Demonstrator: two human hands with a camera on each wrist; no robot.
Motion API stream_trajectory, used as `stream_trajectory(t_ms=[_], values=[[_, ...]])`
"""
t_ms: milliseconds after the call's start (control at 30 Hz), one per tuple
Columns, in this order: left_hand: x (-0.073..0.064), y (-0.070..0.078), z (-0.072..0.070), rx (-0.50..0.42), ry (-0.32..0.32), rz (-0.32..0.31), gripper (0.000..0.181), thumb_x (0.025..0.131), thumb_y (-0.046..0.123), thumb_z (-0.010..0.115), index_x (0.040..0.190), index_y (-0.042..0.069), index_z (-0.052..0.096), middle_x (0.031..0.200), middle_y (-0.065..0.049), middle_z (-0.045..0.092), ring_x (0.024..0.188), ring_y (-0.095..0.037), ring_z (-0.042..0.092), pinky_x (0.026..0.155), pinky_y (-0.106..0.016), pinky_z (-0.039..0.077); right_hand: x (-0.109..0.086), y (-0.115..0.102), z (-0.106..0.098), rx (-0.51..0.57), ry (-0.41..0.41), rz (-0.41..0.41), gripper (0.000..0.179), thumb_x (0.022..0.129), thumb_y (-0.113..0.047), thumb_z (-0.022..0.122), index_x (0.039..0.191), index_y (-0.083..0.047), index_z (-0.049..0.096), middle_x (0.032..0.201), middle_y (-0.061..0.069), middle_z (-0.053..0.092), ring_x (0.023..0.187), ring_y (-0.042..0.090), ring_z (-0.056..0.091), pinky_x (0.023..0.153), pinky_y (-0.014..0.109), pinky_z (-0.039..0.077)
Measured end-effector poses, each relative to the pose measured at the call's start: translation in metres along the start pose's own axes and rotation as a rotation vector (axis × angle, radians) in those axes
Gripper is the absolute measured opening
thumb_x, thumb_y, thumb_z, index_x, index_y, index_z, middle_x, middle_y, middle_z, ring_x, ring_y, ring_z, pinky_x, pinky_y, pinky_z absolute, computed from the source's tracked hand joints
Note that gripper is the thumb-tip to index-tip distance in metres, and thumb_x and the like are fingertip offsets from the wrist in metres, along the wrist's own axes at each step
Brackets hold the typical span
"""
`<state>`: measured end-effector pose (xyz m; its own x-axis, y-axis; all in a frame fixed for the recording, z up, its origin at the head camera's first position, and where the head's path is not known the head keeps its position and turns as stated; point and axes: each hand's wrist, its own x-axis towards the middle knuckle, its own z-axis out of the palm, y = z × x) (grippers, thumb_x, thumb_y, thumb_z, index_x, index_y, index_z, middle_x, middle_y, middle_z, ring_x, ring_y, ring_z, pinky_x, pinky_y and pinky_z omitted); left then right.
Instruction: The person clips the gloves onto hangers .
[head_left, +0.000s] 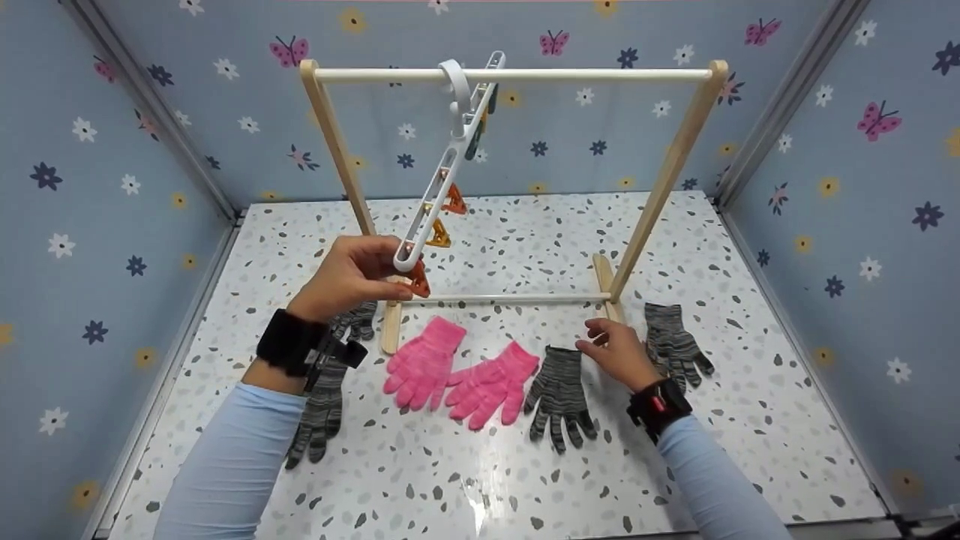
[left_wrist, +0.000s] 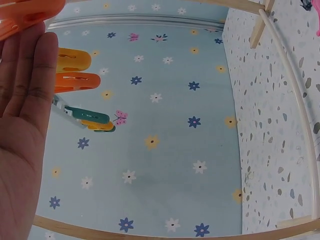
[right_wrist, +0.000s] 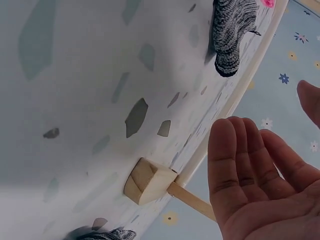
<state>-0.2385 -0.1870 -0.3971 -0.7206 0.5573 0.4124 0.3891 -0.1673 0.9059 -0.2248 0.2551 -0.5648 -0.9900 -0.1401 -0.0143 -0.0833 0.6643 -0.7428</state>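
Note:
A white clip hanger (head_left: 442, 180) hangs by its hook from the top bar of a wooden rack, its near end tilted toward me. At that end my left hand (head_left: 349, 274) pinches an orange clip (head_left: 420, 280) between thumb and fingers. The same orange clip (left_wrist: 30, 15) lies over the fingertips in the left wrist view; the thumb is hidden there. My right hand (head_left: 619, 352) is held with loosely bent fingers near the cuff of a dark grey striped glove (head_left: 561, 397), and its palm shows bare in the right wrist view.
Two pink gloves (head_left: 427, 364) lie mid-table, with another grey glove (head_left: 675, 341) at right and grey gloves (head_left: 322, 412) partly under my left forearm. The rack's right post (head_left: 671, 180) rises beyond my right hand. More orange, yellow and green clips (left_wrist: 87, 115) hang along the hanger.

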Motion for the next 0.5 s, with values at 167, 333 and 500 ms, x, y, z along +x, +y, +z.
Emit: stream_trajectory(t_ms=[167,333,500], values=[[0.003,-0.001,0.006,0.005,-0.016,-0.013,0.036,0.085,-0.016,0.082,0.115,-0.024,0.064,0.105,0.002,0.081,0.096,-0.013,0.081,0.084,-0.030,0.067,0.000,0.001,0.004,-0.031,-0.034,-0.011,0.046,0.099,-0.012,0.078,0.136,0.013,0.066,0.116,0.029,0.074,0.107,0.044,0.073,0.092,0.055,0.061],[0.006,-0.001,0.011,0.043,-0.020,-0.023,0.036,0.086,-0.015,0.082,0.115,-0.025,0.064,0.106,0.003,0.082,0.099,-0.012,0.081,0.088,-0.029,0.066,0.000,0.001,0.008,-0.057,-0.063,-0.019,0.048,0.098,-0.012,0.080,0.136,0.013,0.066,0.117,0.028,0.073,0.105,0.042,0.072,0.090,0.055,0.061],[0.010,-0.005,0.016,0.052,-0.013,-0.024,0.034,0.085,-0.014,0.083,0.112,-0.025,0.064,0.104,0.003,0.083,0.097,-0.012,0.081,0.088,-0.030,0.066,-0.001,0.000,0.012,-0.076,-0.065,-0.006,0.047,0.097,-0.012,0.081,0.134,0.012,0.067,0.116,0.027,0.074,0.104,0.039,0.072,0.091,0.054,0.061]])
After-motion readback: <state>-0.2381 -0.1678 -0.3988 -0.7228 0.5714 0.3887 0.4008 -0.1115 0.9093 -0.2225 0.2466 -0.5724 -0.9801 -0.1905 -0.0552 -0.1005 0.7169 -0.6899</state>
